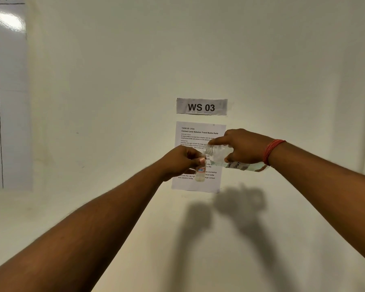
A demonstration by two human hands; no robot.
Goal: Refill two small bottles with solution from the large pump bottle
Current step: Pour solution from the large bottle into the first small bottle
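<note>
Hands met at the centre of the frame, both arms reaching in from the lower corners against a pale wall. The left hand (180, 160) had its fingers and thumb curled round the neck of a small bottle (200, 172), pinching it near the top so that the clear body hung below the fingers, roughly upright, with a little red-and-blue label on its side. The right hand (243, 147) gripped the large bottle (230, 159), thumb under it and fingers wrapped over the top, the forefinger stretched forward along it towards the mouth. That bottle lay tipped almost on its side, its open threaded neck pointing left and sitting just above and right of the small bottle's top; whether the two touched could not be told. No pump head showed on it. Handwritten lettering ran along its clear side, and its base reached back under the right wrist, which wore a red thread band (273, 149).

Behind the hands, at the middle of the frame, a printed task sheet (198, 131) was stuck to the wall, partly covered by both bottles. Just above it hung a grey sign reading WS 03 (201, 106). A glossy white panel (9, 98) with a dark vertical line filled the upper left edge. Shadows of the arms fell on the wall below the sheet, right of centre.
</note>
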